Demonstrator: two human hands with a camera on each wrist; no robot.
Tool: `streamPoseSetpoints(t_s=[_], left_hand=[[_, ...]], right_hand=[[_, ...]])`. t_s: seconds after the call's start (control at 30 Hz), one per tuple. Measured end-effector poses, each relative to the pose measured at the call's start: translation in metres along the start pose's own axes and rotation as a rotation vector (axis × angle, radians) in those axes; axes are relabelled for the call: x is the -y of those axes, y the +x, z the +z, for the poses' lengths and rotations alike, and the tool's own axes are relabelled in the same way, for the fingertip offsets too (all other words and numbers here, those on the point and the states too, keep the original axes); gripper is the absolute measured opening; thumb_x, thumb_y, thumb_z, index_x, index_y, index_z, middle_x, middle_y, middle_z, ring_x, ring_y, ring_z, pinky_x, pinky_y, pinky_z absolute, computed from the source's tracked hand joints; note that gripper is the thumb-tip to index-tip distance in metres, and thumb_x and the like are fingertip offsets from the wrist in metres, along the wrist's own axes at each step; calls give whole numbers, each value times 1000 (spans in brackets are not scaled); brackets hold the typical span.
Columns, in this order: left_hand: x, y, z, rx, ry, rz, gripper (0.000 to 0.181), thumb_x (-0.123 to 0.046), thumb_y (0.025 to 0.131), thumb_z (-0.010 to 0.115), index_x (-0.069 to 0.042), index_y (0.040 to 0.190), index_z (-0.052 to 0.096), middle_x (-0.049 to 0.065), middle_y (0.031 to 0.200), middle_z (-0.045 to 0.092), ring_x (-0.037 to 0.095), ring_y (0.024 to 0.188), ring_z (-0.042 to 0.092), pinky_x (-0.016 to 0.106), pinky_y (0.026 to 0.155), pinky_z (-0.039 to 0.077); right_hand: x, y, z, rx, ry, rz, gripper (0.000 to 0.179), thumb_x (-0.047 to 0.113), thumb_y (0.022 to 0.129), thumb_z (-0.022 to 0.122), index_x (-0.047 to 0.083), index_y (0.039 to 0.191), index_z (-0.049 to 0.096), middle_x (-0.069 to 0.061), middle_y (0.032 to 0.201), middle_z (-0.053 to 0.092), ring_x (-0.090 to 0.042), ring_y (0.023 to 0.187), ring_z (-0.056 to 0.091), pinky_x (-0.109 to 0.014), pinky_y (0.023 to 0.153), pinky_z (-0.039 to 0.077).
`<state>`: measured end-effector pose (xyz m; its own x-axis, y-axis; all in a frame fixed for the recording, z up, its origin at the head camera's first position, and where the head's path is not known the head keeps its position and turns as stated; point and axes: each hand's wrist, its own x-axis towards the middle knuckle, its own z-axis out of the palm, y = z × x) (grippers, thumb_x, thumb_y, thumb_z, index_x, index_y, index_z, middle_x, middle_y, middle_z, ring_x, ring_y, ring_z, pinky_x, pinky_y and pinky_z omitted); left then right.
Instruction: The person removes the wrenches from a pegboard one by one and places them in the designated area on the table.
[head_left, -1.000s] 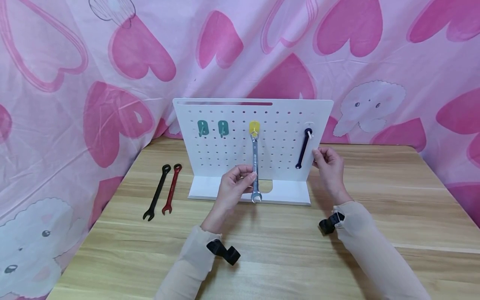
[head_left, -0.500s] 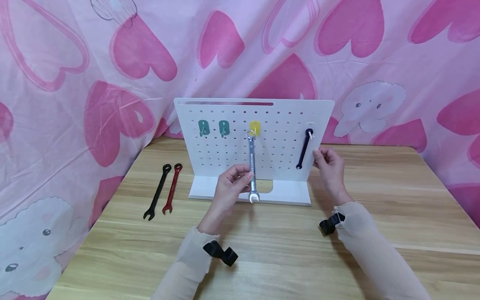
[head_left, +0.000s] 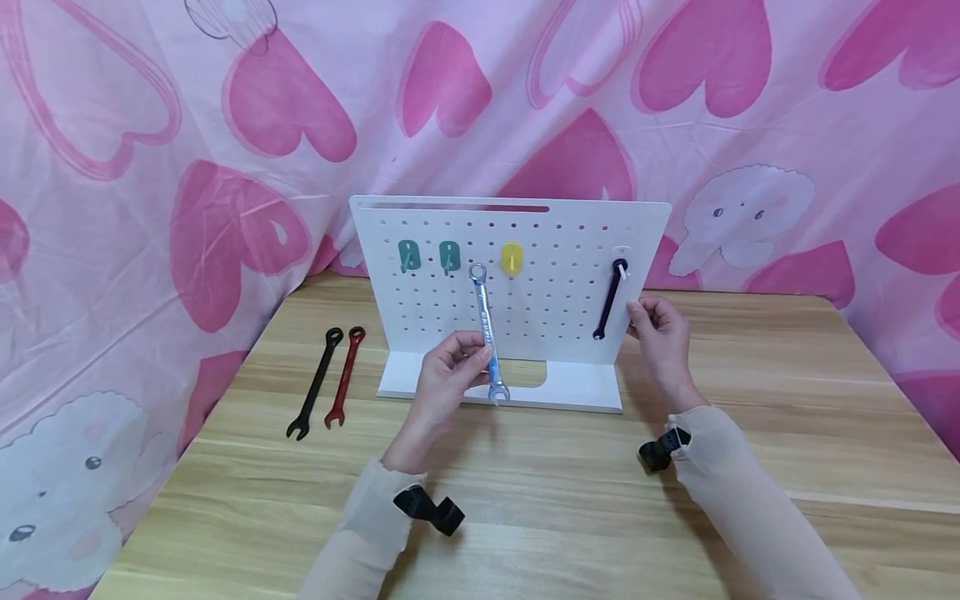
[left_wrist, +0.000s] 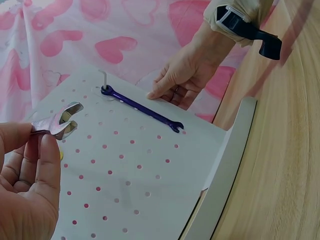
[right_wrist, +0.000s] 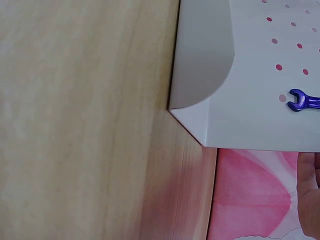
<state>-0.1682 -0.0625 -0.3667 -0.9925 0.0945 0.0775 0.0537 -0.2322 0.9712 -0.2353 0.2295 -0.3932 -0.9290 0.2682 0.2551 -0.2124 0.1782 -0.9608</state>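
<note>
In the head view my left hand (head_left: 442, 379) pinches a silver combination wrench (head_left: 483, 312) between thumb and fingers, ring end up and open end down. The wrench is held in front of a white pegboard (head_left: 577, 352), left of a yellow hook (head_left: 512, 260). The left wrist view shows its open jaw end (left_wrist: 65, 121) sticking out past the fingertips. My right hand (head_left: 663, 346) grips the pegboard's right edge between thumb and fingers. Beside it a dark purple wrench (head_left: 609, 302) hangs by its ring end on a white hook (head_left: 624, 271).
Two green hooks (head_left: 450, 257) sit on the board's upper left, holding nothing. Left of the board, a black wrench (head_left: 316, 382) and a red wrench (head_left: 346, 377) lie side by side on the wooden table (head_left: 562, 500). A pink heart-print cloth (head_left: 315, 50) hangs behind.
The silver wrench's ring end has come away from the yellow hook. My left hand has carried it leftward, its top now tilted left. My right hand stays at the board's edge.
</note>
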Motion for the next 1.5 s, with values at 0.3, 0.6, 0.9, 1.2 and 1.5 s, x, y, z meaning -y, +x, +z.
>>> streamPoseSetpoints(t_s=[0.3, 0.6, 0.9, 1.2, 1.5], left_hand=[[-3, -3, -13, -24, 10, -6, 11, -2, 90, 59, -1, 101, 57, -3, 82, 63, 8, 72, 62, 25, 71, 57], [-4, -4, -31, -48, 41, -7, 8, -2, 91, 59, -8, 96, 58, -4, 82, 63, 8, 73, 62, 25, 72, 57], [-4, -5, -54, -91, 71, -35, 10, -3, 91, 57, -11, 96, 57, -4, 84, 62, 7, 74, 61, 24, 72, 56], [-5, -5, -72, -144, 64, -51, 17, 1, 91, 56, -16, 92, 57, -6, 81, 58, 6, 73, 58, 21, 69, 55], [-2, -7, -90, -208, 66, -82, 21, 2, 91, 56, -18, 93, 58, -9, 79, 61, 4, 72, 58, 19, 67, 55]], right_hand=[[21, -10, 1, 16, -29, 31, 23, 20, 96, 53, -1, 104, 59, 6, 92, 61, -4, 86, 63, -21, 80, 52], [1, -1, -1, 8, -42, 16, 27, 25, 95, 54, 1, 106, 60, 9, 93, 62, -2, 87, 63, -20, 80, 53], [11, -5, 0, 6, 8, 33, 22, 18, 95, 54, -2, 103, 59, 3, 90, 62, -5, 86, 63, -18, 78, 53], [2, -1, -1, 14, -3, 32, 25, 24, 95, 53, 2, 104, 59, 5, 91, 61, -4, 89, 62, -17, 79, 53], [10, -4, 0, 13, 34, 38, 19, 18, 95, 55, 1, 100, 60, 3, 88, 61, -5, 85, 62, -17, 77, 53]])
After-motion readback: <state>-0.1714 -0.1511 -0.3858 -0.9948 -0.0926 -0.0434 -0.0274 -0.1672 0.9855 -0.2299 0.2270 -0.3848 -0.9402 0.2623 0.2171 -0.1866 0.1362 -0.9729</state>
